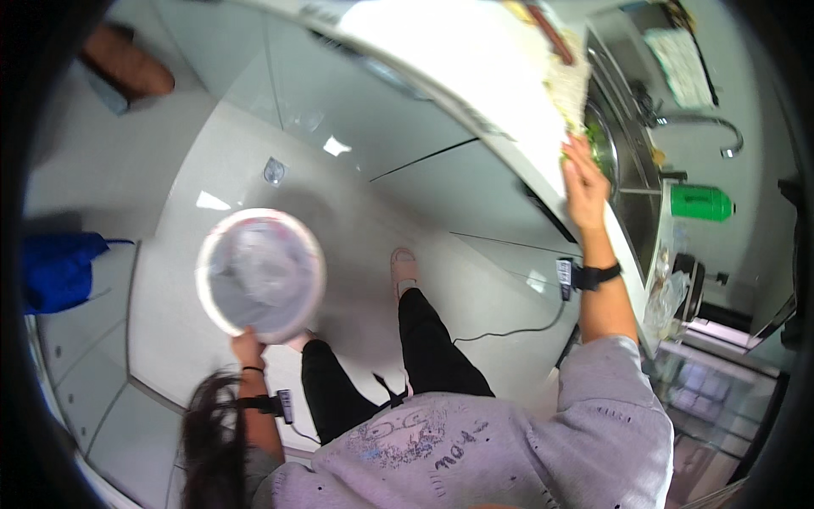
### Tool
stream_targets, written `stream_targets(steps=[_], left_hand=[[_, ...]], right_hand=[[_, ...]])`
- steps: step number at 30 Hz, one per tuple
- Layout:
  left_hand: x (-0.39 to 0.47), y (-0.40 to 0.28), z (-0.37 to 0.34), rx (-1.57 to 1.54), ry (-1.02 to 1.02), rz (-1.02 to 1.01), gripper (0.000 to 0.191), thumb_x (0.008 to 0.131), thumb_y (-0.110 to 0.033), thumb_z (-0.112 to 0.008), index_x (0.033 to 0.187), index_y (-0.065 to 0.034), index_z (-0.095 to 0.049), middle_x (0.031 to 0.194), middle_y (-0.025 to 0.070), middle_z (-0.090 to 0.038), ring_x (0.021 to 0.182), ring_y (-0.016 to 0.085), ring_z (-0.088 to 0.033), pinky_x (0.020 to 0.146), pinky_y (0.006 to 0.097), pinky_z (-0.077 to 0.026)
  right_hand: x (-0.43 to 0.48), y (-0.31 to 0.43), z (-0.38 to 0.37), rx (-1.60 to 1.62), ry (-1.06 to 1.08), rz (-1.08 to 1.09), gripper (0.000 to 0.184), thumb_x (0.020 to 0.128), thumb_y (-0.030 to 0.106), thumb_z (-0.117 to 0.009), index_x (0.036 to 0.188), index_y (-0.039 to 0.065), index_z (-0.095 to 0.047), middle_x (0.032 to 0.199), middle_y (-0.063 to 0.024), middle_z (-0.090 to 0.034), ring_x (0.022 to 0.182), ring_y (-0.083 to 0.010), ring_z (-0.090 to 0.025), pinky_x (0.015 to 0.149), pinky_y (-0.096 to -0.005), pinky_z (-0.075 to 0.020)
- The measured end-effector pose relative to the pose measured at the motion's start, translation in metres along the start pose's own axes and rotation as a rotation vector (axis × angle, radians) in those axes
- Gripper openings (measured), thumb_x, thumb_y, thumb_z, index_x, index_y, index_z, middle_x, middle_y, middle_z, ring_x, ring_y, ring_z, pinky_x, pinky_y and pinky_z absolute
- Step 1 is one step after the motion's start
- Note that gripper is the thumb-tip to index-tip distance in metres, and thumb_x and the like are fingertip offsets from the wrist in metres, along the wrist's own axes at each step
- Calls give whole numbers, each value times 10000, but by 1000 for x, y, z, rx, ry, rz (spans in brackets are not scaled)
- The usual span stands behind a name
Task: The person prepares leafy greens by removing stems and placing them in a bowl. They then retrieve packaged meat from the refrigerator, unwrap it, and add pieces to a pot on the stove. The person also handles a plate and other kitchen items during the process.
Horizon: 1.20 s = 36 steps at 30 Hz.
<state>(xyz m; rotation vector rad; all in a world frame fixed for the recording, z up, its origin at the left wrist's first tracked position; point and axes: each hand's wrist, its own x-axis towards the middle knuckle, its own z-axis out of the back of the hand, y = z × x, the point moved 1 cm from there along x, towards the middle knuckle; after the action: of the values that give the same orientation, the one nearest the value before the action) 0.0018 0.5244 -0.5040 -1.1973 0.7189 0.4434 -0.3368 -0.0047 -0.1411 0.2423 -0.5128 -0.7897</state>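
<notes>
My left hand (248, 348) grips the rim of a round white waste bin (202, 280), holding it above the floor. A clear plastic liner (264, 254) fills the inside of the bin. My right hand (586, 191) reaches over the edge of the white worktop (458, 57), its fingers close together at the end of a pale, textured strip (568, 89). Bits of green show at the fingertips, but whether the hand holds anything is unclear. Beside it, green leaves (596, 137) lie in a round metal vessel (614, 153) at the sink.
A brown handle (552, 35) lies on the worktop. A curved faucet (706, 119) rises behind the sink (639, 216), near a green bottle (699, 202). A blue bag (60, 270) is at the left by drawers (82, 369). A cable (509, 334) hangs from my right wrist strap.
</notes>
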Motion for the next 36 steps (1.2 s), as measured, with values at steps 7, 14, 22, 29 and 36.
stream_targets(steps=[7,14,22,29,36], left_hand=[[-192,-80,-153,550,376,-197,285,723,-105,-622,975,28,-608,840,152,-665,768,261,-658,657,397,-528],[-273,-152,-216,433,525,44,384,787,-69,-553,1148,19,-458,1004,170,-593,800,312,-653,572,433,-584],[-282,-154,-215,503,573,84,352,821,-90,-501,1154,11,-451,1024,151,-592,840,291,-646,668,444,-576],[-282,-149,-216,463,596,130,366,801,-101,-511,1151,-12,-454,1009,143,-591,822,277,-642,651,416,-571],[-288,-154,-219,474,559,85,365,800,-103,-512,1147,-4,-457,991,146,-593,795,282,-646,652,421,-572]], right_hand=[[-5,12,8,43,-80,30,247,816,203,-664,1044,110,-674,1205,-172,-578,1242,-353,-444,1005,-384,-382],[-23,22,11,154,-21,155,237,774,177,-666,990,80,-669,1182,-138,-594,1229,-330,-454,992,-393,-404],[-75,87,26,423,171,317,336,774,187,-661,1093,86,-627,1228,-121,-558,1140,-301,-528,988,-386,-410],[-3,42,34,12,140,175,469,848,288,-596,1231,32,-513,1332,-172,-449,1268,-320,-392,1052,-462,-305],[-3,43,18,-300,178,125,540,886,385,-525,1242,-16,-461,1354,-219,-400,1290,-378,-332,1055,-497,-276]])
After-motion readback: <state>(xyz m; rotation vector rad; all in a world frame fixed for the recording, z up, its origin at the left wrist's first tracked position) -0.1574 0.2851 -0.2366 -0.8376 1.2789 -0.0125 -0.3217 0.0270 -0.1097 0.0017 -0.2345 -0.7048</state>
